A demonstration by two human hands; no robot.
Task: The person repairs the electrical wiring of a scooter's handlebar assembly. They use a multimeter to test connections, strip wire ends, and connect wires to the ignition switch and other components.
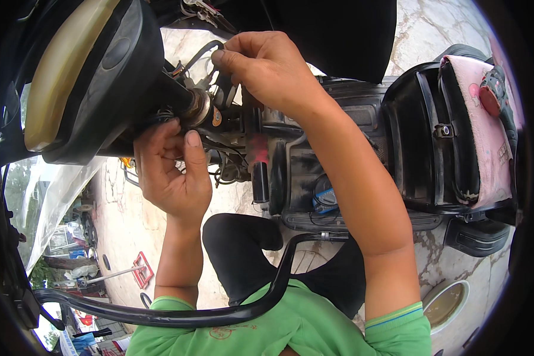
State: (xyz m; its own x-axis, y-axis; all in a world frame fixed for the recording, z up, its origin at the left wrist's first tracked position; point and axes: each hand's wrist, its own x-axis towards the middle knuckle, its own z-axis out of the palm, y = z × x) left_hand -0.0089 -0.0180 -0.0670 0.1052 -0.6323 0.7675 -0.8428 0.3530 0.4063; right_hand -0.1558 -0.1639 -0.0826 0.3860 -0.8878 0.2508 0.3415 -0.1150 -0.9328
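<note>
My right hand [273, 71] is above the steering column of a scooter, thumb and forefinger pinched on a black cable [200, 52] that bends down toward the column. Lower and to the left, my left hand [175, 172] is palm up beside the column. Its fingers curl loosely under the black front housing [115, 89], the thumb stands apart, and I see nothing between them. Between the two hands sits a worn metal ring [204, 108] on the column. Loose wires [228, 172] hang to the right of my left hand.
A blue-and-black device [324, 196] lies on the scooter's footboard [302, 172]. At right stands the black seat with a pink cover [483, 130]. A curved black bar [178, 317] crosses before my body. On the floor are a red-framed tool [141, 270] and a basin [466, 291].
</note>
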